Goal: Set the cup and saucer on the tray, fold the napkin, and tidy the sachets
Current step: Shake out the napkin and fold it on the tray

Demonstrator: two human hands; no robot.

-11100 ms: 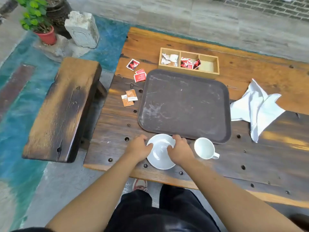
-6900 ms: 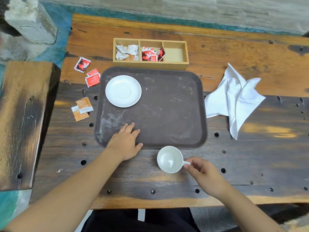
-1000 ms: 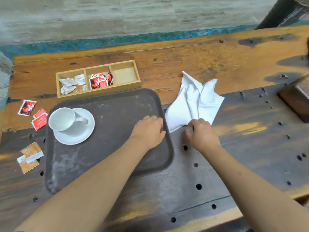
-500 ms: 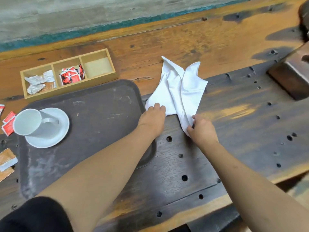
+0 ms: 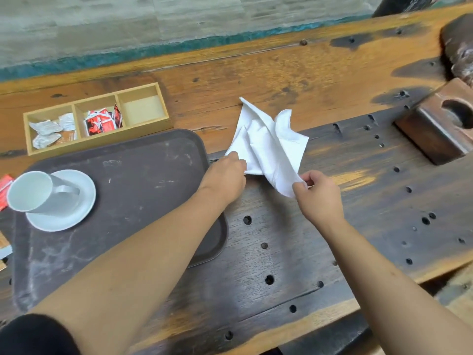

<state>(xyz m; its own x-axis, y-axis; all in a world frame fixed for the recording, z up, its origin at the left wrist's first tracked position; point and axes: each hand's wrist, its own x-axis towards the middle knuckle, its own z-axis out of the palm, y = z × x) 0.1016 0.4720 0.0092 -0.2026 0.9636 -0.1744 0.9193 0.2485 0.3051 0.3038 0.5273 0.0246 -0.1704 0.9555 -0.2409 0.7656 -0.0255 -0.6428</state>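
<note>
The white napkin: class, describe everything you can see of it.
The white napkin looks like thin cloth, crumpled and unfolded, lying on the wooden table just right of the tray. The left hand grips its near-left corner; the right hand pinches its near tip, lifting it slightly.

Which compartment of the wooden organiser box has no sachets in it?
The right-hand compartment; the middle holds red sachets, the left silvery ones.

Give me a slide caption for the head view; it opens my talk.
Both hands, left and right, grip the white napkin beside the tray.
</note>
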